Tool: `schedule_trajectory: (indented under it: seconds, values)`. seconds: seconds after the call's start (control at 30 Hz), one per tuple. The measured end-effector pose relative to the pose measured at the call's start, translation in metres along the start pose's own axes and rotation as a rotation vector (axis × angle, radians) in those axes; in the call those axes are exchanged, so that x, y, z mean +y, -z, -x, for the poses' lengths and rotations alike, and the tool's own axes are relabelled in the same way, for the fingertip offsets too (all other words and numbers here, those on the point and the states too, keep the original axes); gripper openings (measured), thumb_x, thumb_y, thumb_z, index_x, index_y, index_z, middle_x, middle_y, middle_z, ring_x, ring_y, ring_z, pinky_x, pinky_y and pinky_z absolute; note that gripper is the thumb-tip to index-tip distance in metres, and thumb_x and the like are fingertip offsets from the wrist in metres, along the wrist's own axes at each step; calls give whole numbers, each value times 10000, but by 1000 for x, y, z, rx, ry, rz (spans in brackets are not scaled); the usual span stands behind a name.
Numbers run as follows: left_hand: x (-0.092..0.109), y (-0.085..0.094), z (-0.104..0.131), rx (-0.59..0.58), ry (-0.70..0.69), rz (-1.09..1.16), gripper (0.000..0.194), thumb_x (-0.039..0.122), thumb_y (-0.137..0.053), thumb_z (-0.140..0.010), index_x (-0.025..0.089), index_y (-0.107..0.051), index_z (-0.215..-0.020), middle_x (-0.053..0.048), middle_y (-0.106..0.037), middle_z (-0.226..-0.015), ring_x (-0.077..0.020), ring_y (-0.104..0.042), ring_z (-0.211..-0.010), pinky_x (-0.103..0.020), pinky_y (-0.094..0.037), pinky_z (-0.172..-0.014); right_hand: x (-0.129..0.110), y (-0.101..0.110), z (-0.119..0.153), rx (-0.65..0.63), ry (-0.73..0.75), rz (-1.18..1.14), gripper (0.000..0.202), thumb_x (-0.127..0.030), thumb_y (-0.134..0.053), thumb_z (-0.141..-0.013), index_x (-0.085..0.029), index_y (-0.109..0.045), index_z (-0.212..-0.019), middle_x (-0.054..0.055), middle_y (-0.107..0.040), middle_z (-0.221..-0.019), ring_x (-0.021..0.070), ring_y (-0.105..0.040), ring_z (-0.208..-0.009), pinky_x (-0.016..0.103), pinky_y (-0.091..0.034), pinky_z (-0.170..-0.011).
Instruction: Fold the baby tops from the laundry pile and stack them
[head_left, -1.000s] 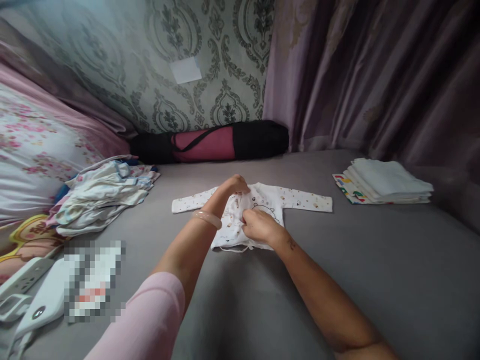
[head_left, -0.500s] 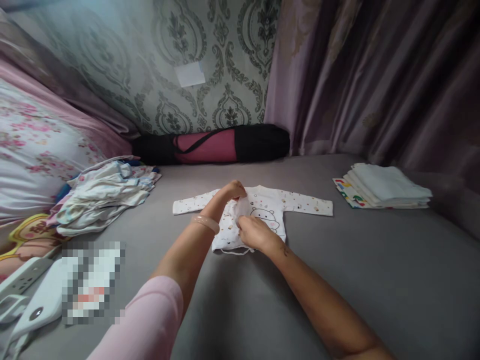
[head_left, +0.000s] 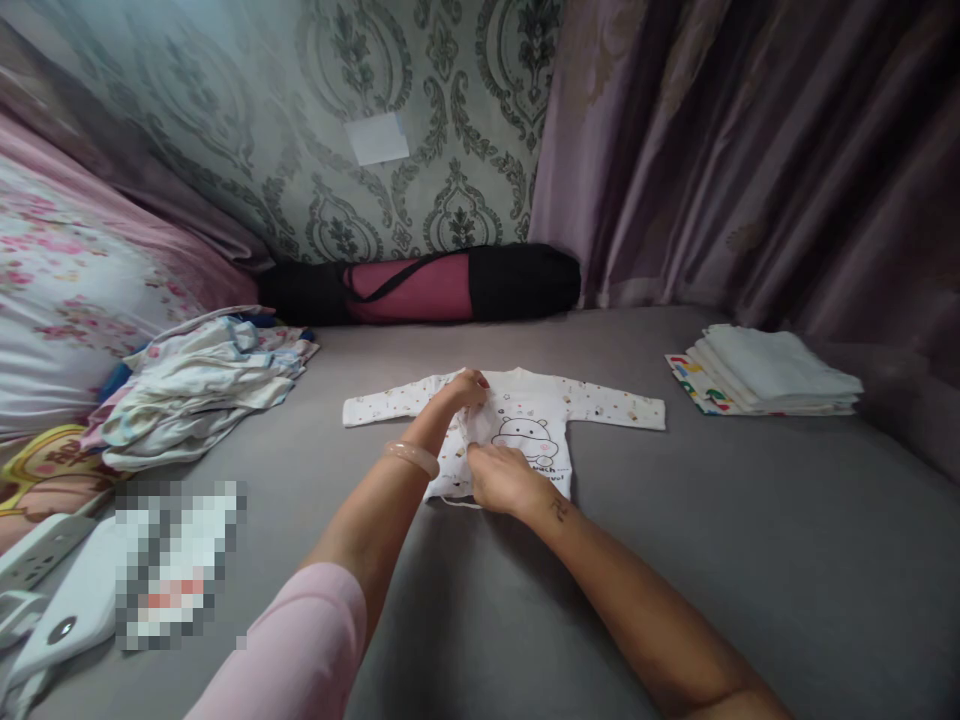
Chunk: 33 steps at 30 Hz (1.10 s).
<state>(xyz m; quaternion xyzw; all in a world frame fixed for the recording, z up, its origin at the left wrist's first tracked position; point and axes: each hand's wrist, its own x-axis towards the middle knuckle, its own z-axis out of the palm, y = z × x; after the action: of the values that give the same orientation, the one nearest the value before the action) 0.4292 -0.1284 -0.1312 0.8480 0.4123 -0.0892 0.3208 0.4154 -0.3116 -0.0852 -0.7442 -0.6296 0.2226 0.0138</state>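
A white long-sleeved baby shirt (head_left: 529, 440) lies spread on the grey bed sheet, its sleeves stretched out to both sides. It carries small coloured prints and a cartoon animal's outline on the chest. My left hand (head_left: 469, 388), with a pale bangle on the wrist, is closed on the shirt's front flap near the neckline. Lower down, my right hand (head_left: 506, 478) pinches the edge of the same flap, which is lifted a little between the two hands. A thin white tie string shows at the bottom hem. The fingertips are partly hidden.
On the left lie a heap of baby clothes (head_left: 217, 385), a white power strip (head_left: 45, 550) and a blurred-out item (head_left: 184, 565). Folded white cloths (head_left: 780, 370) are stacked on the right. A black and maroon long bag (head_left: 420, 288) rests against the wall.
My right hand has shifted slightly left and down along the flap, so more of the animal print and some lettering show. My left hand stays near the neckline, slightly lower.
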Motion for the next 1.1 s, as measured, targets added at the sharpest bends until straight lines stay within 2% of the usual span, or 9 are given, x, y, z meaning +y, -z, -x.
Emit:
schedule_trajectory:
  seconds: [0.2, 0.4, 0.53, 0.6, 0.7, 0.77, 0.87, 1.0, 1.1]
  values:
    - [0, -5, 2, 77, -45, -46, 392, 52, -569, -681, 126, -653, -1056, -49, -657, -774, -160, -613, -654, -232, -476, -602, -18, -17, 2, 50, 31, 147, 366, -27, -539, -798, -95, -623, -1148, 176, -680, -1090, 244, -660, -995, 303, -525, -761]
    - [-15, -17, 17, 256, -205, -105, 436, 48, -525, -751, 131, -561, -1178, -148, -493, -1221, -229, -553, -1071, -336, -458, -915, -29, -11, 17, 21, 148, 210, 272, -77, -515, -830, -91, -672, -1051, 196, -663, -1088, 247, -654, -956, 323, -519, -741]
    - [-30, -25, 35, 447, -485, -150, 366, 119, -544, -796, 141, -530, -1161, -143, -502, -1121, -272, -513, -1090, -456, -439, -942, 3, 19, 29, -34, 179, 61, 239, -224, -468, -876, -137, -685, -925, 128, -709, -940, 233, -652, -870, 293, -457, -700]
    - [-35, -29, 48, 493, -620, -163, 312, 147, -530, -828, 135, -540, -1139, -140, -520, -1091, -266, -514, -1073, -454, -429, -950, 29, 28, 39, 56, 75, -10, 242, -226, -440, -878, -161, -672, -863, 98, -709, -906, 201, -639, -843, 261, -416, -678]
    - [-40, -34, 75, 432, -767, -169, 249, 203, -490, -884, 148, -574, -1112, -126, -558, -1096, -236, -530, -1047, -400, -422, -954, 69, 21, 60, 227, -102, -119, 220, -219, -428, -887, -177, -635, -947, 65, -695, -910, 164, -615, -824, 234, -379, -670]
    - [-43, -35, 93, 380, -740, -164, 234, 232, -475, -902, 161, -597, -1089, -110, -593, -1062, -226, -548, -1010, -368, -439, -913, 88, 3, 75, 251, -200, -197, 238, -244, -476, -875, -178, -582, -1079, 35, -682, -847, 153, -602, -766, 226, -367, -641]
    - [-48, -33, 116, 357, -529, -129, 237, 234, -455, -905, 160, -612, -1068, -95, -633, -988, -208, -578, -920, -318, -460, -815, 101, -27, 92, 214, -278, -284, 482, -287, -553, -844, -176, -435, -1298, 16, -668, -839, 155, -599, -738, 224, -366, -623]
    - [-51, -32, 134, 295, -350, -72, 235, 242, -453, -899, 193, -626, -1049, -59, -667, -945, -176, -592, -823, -278, -454, -742, 91, -48, 95, 245, -309, -272, 609, -302, -557, -840, -181, -331, -1392, 45, -665, -953, 172, -609, -804, 237, -379, -651]
    - [-54, -40, 142, 285, -405, -62, 223, 258, -451, -905, 191, -643, -996, -63, -656, -925, -181, -588, -833, -283, -462, -745, 78, -51, 88, 284, -338, -170, 552, -273, -503, -867, -168, -349, -1386, 90, -662, -1054, 198, -624, -868, 262, -381, -683]
